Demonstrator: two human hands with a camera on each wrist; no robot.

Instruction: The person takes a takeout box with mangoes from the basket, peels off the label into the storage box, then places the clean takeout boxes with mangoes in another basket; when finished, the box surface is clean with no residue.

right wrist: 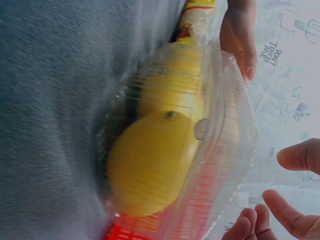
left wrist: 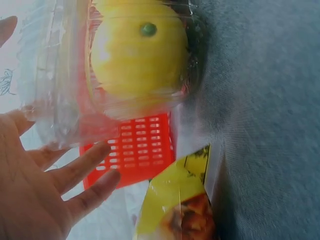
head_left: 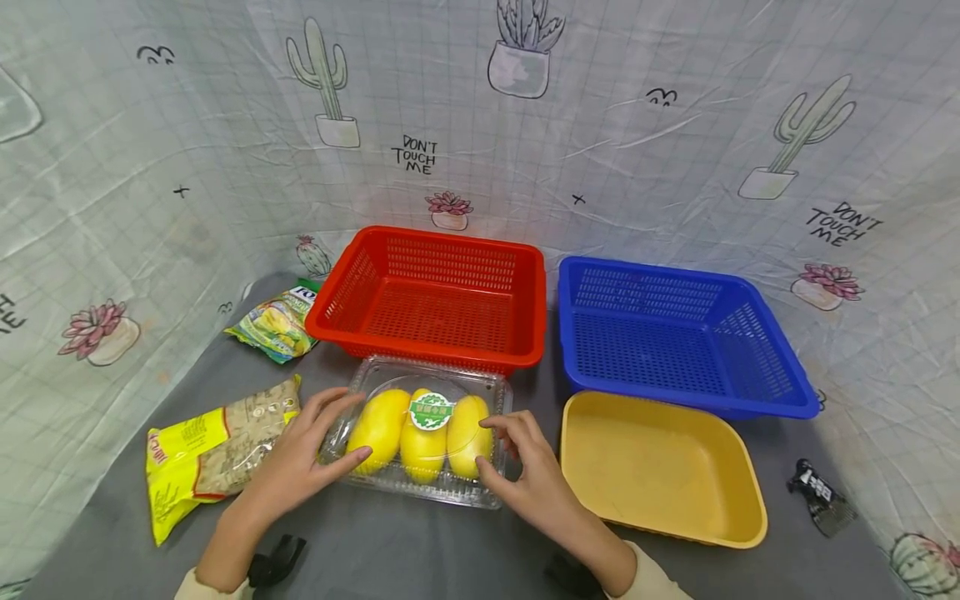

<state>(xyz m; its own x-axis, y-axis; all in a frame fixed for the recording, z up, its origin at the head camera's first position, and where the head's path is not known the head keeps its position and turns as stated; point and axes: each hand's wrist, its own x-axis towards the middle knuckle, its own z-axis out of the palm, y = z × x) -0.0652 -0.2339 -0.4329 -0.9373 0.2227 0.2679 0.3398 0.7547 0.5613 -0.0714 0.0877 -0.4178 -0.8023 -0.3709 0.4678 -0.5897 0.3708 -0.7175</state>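
A clear plastic box (head_left: 465, 493) with three yellow mangoes (head_left: 378, 433) inside sits on the grey table, its lid down. A round green-and-white sticker (head_left: 431, 412) is on the lid. My left hand (head_left: 303, 454) is at the box's left side, thumb apart from the fingers and reaching over the front corner. In the left wrist view its fingers (left wrist: 82, 170) spread loosely by the box wall. Over the right end hovers my right hand (head_left: 534, 467), fingers slightly bent. The right wrist view shows its fingertips (right wrist: 275, 200) apart from the box.
Behind the box stands a red basket (head_left: 427, 348), with a blue basket (head_left: 682, 400) to its right. A yellow tray (head_left: 660, 467) lies at right, near a small black packet (head_left: 820, 497). At left are a yellow bag (head_left: 183, 450) and a green packet (head_left: 276, 323).
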